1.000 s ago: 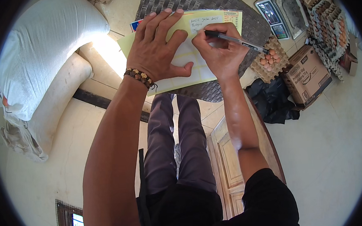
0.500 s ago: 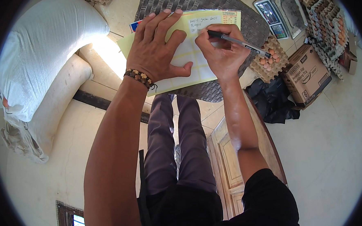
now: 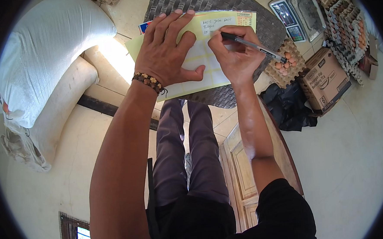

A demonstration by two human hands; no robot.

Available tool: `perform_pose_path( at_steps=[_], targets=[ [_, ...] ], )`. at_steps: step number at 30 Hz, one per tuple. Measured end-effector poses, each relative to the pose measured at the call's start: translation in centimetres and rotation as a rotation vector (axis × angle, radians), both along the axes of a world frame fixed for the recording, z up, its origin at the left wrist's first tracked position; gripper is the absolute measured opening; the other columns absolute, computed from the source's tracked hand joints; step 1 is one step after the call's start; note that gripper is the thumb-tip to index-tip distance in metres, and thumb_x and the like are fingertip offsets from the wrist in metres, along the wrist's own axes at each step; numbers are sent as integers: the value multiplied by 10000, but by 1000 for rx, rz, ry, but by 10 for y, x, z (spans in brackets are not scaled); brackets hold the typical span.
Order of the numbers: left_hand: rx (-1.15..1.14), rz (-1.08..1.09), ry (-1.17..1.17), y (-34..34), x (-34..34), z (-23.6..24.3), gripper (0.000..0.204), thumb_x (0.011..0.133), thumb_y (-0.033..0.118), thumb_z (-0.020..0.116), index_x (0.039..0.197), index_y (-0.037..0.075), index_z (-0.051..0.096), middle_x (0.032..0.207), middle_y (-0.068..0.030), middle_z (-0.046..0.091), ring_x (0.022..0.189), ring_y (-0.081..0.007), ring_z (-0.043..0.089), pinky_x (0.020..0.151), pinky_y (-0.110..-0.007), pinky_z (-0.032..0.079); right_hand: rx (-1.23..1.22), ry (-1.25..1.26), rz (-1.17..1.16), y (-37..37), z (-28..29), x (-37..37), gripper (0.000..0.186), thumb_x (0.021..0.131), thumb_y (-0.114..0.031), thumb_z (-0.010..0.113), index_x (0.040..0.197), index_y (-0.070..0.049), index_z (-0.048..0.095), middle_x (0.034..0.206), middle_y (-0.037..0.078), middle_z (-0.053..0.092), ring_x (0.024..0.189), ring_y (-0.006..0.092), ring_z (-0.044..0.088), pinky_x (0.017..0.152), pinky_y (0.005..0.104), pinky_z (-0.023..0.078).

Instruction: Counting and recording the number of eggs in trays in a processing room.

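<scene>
My left hand [image 3: 166,56], with a beaded bracelet at the wrist, lies spread on pale yellow sheets with white label squares [image 3: 188,61], thumb stretched to the side. My right hand [image 3: 238,56] grips a black-and-clear pen [image 3: 251,43], its tip at handwriting on the upper right label; the tip itself is partly hidden by my fingers. A printed card [image 3: 247,19] shows under the top of the sheets. All this rests on a dark woven, rounded surface [image 3: 264,24], which looks like a seat or small table top.
White sacks [image 3: 49,49] are piled at the left. At the right are a digital scale [image 3: 288,19], egg trays [image 3: 347,25], a tray of brown eggs [image 3: 284,67], a cardboard box [image 3: 321,80] and black plastic [image 3: 286,106]. A carved wooden piece [image 3: 241,160] stands beside my legs.
My right hand with the pen has edged slightly rightward along the label's line of writing. My left hand stays almost where it was on the sheets.
</scene>
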State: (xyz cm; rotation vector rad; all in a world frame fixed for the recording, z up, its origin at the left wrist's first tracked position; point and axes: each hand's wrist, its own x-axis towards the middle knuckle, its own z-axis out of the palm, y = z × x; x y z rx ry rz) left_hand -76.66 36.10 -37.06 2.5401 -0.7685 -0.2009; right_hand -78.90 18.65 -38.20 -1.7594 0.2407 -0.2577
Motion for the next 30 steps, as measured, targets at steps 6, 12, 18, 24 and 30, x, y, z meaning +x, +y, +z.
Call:
perform_pose_path(
  at_steps=[6, 12, 18, 24, 30],
  targets=[
    [2, -4, -6, 1, 1, 1, 533, 599, 526, 766, 946, 164, 588, 1446, -28, 434, 1353, -229, 368, 1163, -429, 264, -36, 4, 27, -1, 0, 0, 183, 746, 13, 762, 845, 7, 609, 733, 57, 672, 674, 82, 649, 619, 234, 548],
    [-1, -1, -3, 1, 2, -1, 539, 598, 533, 766, 952, 167, 590, 1449, -28, 431, 1356, -227, 363, 1163, -432, 263, -38, 10, 6, 0, 0, 1, 177, 748, 14, 760, 842, 8, 610, 732, 57, 673, 675, 89, 658, 625, 236, 552],
    [6, -2, -12, 0, 1, -1, 540, 600, 537, 761, 953, 166, 592, 1447, -30, 433, 1354, -228, 366, 1164, -432, 264, -71, 21, -11, 1, 1, 2, 171, 741, 13, 763, 822, 13, 612, 719, 59, 671, 661, 92, 661, 608, 236, 553],
    [-9, -1, -17, -2, 0, -1, 535, 603, 538, 756, 946, 160, 594, 1446, -40, 436, 1351, -232, 370, 1159, -434, 268, -67, -4, -9, -1, -1, 1, 166, 734, 11, 768, 801, 9, 617, 701, 63, 665, 643, 94, 661, 591, 228, 549],
    [-7, -11, -20, 6, 2, 2, 515, 592, 494, 785, 909, 144, 577, 1446, -72, 435, 1352, -276, 368, 1141, -469, 280, 66, 41, -65, 8, 7, 0, 186, 743, 44, 757, 858, 13, 615, 764, 50, 658, 687, 82, 634, 626, 217, 534]
  ],
)
